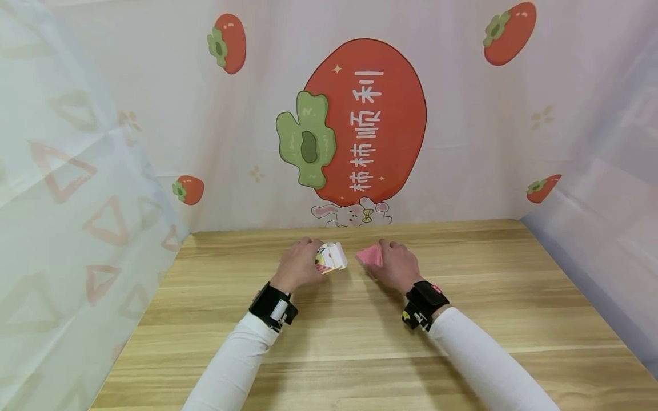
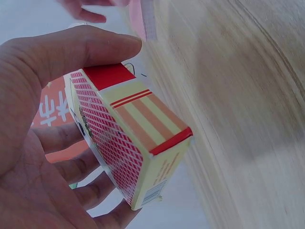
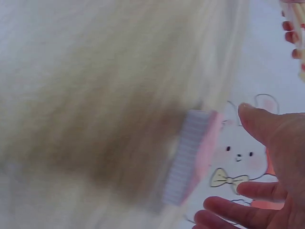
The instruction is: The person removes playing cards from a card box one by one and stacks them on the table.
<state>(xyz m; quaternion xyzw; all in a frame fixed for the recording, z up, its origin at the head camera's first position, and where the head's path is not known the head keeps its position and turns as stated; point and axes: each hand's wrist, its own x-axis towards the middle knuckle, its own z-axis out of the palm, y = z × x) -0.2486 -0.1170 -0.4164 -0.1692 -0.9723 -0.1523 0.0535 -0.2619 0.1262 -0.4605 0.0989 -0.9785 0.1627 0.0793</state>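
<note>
A playing card box (image 1: 329, 257) sits in my left hand (image 1: 300, 265), with its white flap end turned toward the right. The left wrist view shows the thumb over one edge of the card box (image 2: 128, 119) and the fingers behind it; red checks and a barcode show on its sides. A deck of cards (image 1: 371, 256) with pinkish red backs is on the table beside my right hand (image 1: 398, 265). In the right wrist view, the thumb and fingers (image 3: 238, 210) are spread apart near the deck (image 3: 190, 157), with a gap between them and it.
The wooden table (image 1: 349, 354) reaches back to a white cloth backdrop (image 1: 452, 188) printed with persimmons and a rabbit. More cloth hangs along the left side (image 1: 77, 257) and right side (image 1: 606, 228). Both wrists carry black strapped cameras.
</note>
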